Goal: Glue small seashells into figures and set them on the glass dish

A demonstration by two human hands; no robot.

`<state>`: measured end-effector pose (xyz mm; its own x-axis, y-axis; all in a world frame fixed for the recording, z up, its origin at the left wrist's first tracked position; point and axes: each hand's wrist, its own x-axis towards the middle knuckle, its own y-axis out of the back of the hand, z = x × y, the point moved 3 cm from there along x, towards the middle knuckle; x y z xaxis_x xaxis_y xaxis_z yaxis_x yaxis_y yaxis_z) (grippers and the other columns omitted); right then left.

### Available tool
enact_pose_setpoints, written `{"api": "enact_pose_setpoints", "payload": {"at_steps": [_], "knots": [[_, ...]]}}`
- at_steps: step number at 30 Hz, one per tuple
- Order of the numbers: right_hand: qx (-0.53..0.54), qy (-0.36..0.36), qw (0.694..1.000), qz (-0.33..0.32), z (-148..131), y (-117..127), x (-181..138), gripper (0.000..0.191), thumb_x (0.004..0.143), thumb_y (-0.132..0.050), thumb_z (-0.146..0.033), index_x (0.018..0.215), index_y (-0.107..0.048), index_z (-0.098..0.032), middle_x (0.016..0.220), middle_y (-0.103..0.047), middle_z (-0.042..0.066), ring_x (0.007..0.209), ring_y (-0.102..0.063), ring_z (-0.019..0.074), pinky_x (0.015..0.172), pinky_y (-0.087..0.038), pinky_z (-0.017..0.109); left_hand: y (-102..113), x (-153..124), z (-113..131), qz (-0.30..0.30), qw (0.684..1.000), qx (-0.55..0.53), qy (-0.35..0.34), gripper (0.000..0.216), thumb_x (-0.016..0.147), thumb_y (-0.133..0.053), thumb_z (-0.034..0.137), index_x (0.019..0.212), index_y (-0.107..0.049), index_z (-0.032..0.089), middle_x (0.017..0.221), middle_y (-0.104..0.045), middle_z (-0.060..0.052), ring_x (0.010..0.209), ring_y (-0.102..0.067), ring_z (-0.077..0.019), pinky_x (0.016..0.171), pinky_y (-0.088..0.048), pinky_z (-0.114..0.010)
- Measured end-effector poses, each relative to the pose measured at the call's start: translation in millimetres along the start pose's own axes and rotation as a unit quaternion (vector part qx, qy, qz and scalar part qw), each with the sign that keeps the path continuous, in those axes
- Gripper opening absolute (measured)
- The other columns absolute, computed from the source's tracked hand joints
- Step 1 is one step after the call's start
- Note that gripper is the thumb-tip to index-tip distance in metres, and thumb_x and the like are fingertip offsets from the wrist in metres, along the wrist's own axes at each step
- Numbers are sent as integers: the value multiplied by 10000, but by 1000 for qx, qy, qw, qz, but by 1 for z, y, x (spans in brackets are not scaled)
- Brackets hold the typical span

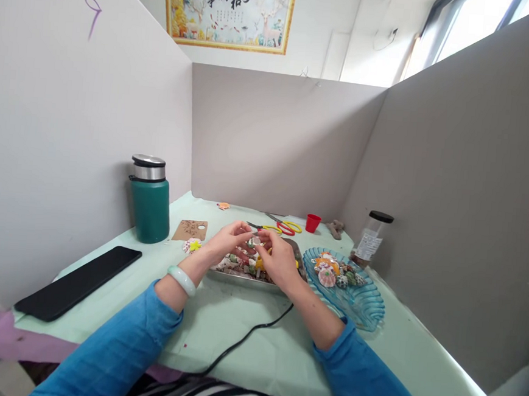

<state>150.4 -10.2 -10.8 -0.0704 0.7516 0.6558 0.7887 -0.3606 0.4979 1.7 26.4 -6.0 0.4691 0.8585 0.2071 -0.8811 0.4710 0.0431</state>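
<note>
Above the metal tray (244, 280), my left hand (230, 241) and my right hand (279, 262) come together with fingertips closed. Between them is a small white-and-green piece (254, 242), perhaps a shell; the fingers partly cover it. Shells and small colourful pieces fill the tray, among them yellow and red ones. My right hand hides part of the tray's contents. To the right lies a blue scalloped plate (360, 306) bearing a pink shell (326, 277), orange pieces and several dark spotted shells. A pale bangle (181, 280) circles my left wrist.
Scissors (285, 227) with yellow and red handles lie behind the tray, near a red cup (312, 223). A green bottle (149, 204), brown card (190, 230) and black phone-like slab (79, 282) are left. A jar (371, 240) stands right. A black cable (244, 337) crosses the front.
</note>
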Motion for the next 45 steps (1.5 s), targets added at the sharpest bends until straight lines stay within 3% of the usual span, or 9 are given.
{"api": "enact_pose_setpoints", "payload": {"at_steps": [10, 17, 24, 34, 39, 45], "knots": [[65, -21, 997, 24, 0, 6, 4, 219, 786, -516, -231, 985, -597, -189, 940, -665, 35, 716, -594, 143, 696, -468, 282, -5, -2, 3, -7, 997, -81, 16, 298, 719, -722, 329, 839, -512, 154, 757, -636, -25, 712, -682, -169, 653, -548, -288], [43, 21, 998, 32, -1, 7, 3, 201, 849, -480, -260, 940, -645, -191, 950, -651, 60, 790, -586, 161, 743, -460, 288, -8, -4, 2, -11, 1000, -2, -3, 336, 716, -708, 407, 889, -557, 161, 800, -652, -38, 724, -678, -179, 644, -545, -306], [49, 19, 998, 35, -2, 8, 4, 190, 855, -484, -267, 875, -656, -189, 910, -651, 49, 793, -585, 160, 742, -447, 275, -7, -1, -3, -5, 1000, 4, -13, 328, 730, -700, 400, 905, -561, 160, 796, -655, -35, 713, -678, -174, 677, -541, -319], [53, 2, 997, 56, 0, 10, 3, 184, 845, -485, -269, 851, -650, -188, 893, -659, 48, 799, -582, 165, 738, -444, 275, -10, 0, -6, -23, 995, -93, 23, 339, 665, -774, 234, 912, -562, 138, 767, -647, -28, 721, -669, -161, 723, -542, -328], [76, -1, 994, 82, -3, 13, 2, 192, 861, -470, -288, 855, -633, -186, 879, -653, 54, 783, -578, 168, 722, -458, 276, -10, -3, -1, -6, 993, -112, 26, 344, 693, -756, 255, 969, -585, 143, 797, -655, -43, 740, -676, -168, 745, -539, -338], [8, 59, 993, 100, -12, 16, -1, 170, 863, -480, -224, 869, -648, -199, 901, -615, 54, 819, -562, 165, 757, -450, 283, -10, -2, 1, -15, 989, -145, 15, 339, 695, -756, 250, 988, -635, 129, 837, -684, -69, 754, -680, -162, 784, -531, -318]]}}
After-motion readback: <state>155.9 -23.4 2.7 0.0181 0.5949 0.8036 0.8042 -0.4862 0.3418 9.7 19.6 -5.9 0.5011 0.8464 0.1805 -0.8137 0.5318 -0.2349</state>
